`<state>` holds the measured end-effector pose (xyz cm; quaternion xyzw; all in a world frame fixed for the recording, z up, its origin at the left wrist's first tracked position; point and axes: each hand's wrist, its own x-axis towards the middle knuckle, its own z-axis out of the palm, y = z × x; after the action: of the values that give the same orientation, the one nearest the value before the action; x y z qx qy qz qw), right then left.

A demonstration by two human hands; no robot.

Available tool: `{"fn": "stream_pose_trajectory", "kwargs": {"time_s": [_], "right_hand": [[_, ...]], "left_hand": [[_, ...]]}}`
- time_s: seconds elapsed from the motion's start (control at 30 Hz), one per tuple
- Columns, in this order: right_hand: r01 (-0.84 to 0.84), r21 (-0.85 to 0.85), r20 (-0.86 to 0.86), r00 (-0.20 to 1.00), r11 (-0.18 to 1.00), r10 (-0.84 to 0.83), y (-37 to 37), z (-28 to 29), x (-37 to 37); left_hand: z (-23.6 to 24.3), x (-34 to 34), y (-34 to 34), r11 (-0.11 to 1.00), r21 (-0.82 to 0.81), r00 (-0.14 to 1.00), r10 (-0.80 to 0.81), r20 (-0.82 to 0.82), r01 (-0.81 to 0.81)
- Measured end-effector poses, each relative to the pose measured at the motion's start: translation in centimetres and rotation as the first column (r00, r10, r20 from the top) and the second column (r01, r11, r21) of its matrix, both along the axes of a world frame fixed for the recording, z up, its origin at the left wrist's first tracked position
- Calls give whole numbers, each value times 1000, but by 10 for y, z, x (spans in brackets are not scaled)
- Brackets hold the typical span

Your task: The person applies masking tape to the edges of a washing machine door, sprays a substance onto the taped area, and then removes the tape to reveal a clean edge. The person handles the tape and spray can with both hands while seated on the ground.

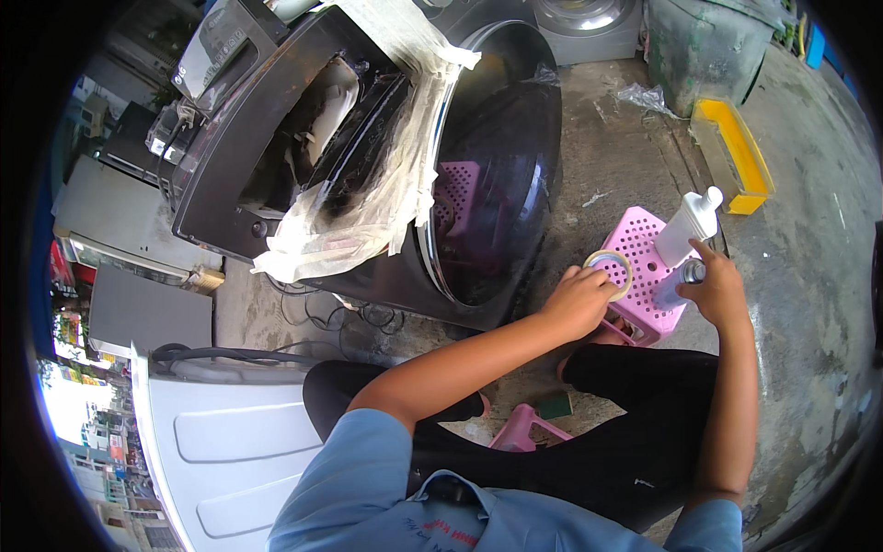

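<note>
Two hands busy on pink stool | left hand clenched on tape roll | right hand grasping spray can | risk: nudging white bottle, toppling onto concrete floor.

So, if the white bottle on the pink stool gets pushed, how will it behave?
The white bottle looks tall and narrow, standing upright on the pink stool, so it would probably tip rather than slide. It seems plastic, so likely light and not fragile. The stool's holed top may catch its base. The right hand is close beside it.
</note>
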<state>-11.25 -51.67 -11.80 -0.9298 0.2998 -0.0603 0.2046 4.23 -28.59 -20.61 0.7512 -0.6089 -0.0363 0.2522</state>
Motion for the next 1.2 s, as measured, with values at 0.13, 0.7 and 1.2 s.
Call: {"fn": "stream_pose_trajectory", "kwargs": {"time_s": [0.13, 0.7, 1.2], "right_hand": [[24, 41, 26, 999, 999, -25, -21, -10, -18], [-48, 59, 11, 999, 997, 47, -14, -24, 3], [-45, 89, 73, 997, 995, 38, -25, -36, 7]], "left_hand": [[-46, -8, -54, 999, -30, 993, 33, 117, -29], [-90, 7, -61, 993, 37, 989, 106, 104, -110], [-93, 2, -58, 988, 56, 990, 140, 13, -141]]}}
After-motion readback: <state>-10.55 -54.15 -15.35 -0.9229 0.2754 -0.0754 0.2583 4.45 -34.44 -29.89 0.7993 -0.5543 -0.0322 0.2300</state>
